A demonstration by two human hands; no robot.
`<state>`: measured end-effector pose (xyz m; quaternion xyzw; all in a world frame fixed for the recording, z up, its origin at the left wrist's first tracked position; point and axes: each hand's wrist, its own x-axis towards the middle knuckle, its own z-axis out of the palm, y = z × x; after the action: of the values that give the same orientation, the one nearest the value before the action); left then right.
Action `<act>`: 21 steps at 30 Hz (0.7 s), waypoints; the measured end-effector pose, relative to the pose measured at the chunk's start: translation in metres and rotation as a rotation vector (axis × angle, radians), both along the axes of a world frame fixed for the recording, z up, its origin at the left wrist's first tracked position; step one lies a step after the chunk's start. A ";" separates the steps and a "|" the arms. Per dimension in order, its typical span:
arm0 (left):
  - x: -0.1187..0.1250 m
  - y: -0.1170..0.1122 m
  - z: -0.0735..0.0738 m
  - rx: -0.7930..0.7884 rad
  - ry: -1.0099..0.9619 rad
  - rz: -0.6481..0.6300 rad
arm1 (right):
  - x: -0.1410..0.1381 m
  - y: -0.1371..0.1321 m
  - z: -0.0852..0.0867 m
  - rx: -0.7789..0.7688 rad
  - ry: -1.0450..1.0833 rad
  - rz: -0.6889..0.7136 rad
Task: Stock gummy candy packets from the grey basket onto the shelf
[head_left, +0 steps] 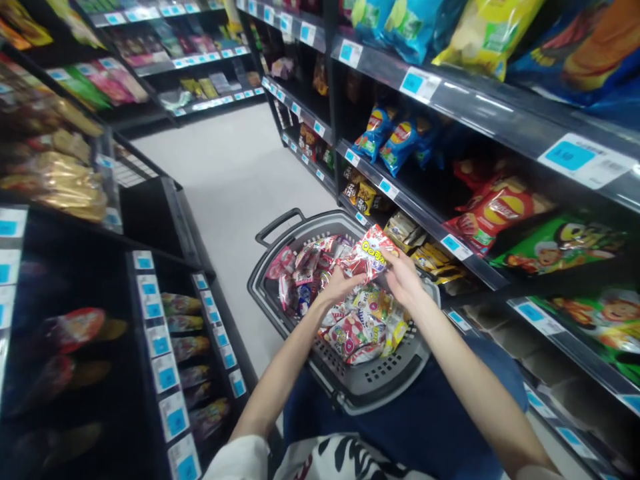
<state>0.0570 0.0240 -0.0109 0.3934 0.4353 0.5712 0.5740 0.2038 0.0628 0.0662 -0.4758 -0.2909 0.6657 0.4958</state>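
Above a grey shopping basket (380, 381), both of my hands hold one red and white candy bag (373, 252) with yellow lettering. My right hand (401, 275) grips its right side, fingers closed on the edge. At the lower left corner of the bag, my left hand (343, 285) pinches it; part of those fingers is hidden. Below, the basket holds several small snack packets, among them a pink and white packet (349, 337) and a yellow packet (395, 335). The basket rests in front of my legs, its black handle (280, 227) folded outward at the far end.
Shelves on the right carry blue chip bags (399, 141), red chip bags (500, 210) and green snack bags (563, 245). A dark shelf unit (165, 220) with price tags runs along the left. Between them lies the pale aisle floor (230, 173), with further shelves at the back.
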 end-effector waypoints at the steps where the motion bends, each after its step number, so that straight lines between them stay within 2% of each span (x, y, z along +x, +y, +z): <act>1: 0.000 -0.001 0.003 -0.002 -0.003 -0.033 | 0.000 0.001 0.001 0.006 0.025 -0.017; 5: -0.004 -0.001 0.012 -0.063 0.021 -0.079 | 0.001 0.004 0.006 0.032 0.087 -0.115; 10: -0.005 0.001 0.010 -0.139 0.083 -0.082 | 0.002 0.003 0.013 0.046 0.154 -0.168; 21: -0.008 -0.001 0.005 -0.066 0.094 -0.159 | 0.007 0.005 0.013 -0.022 0.157 -0.212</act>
<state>0.0492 0.0233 -0.0060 0.4341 0.4478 0.4900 0.6090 0.2105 0.0677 0.0796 -0.4558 -0.1919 0.6479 0.5794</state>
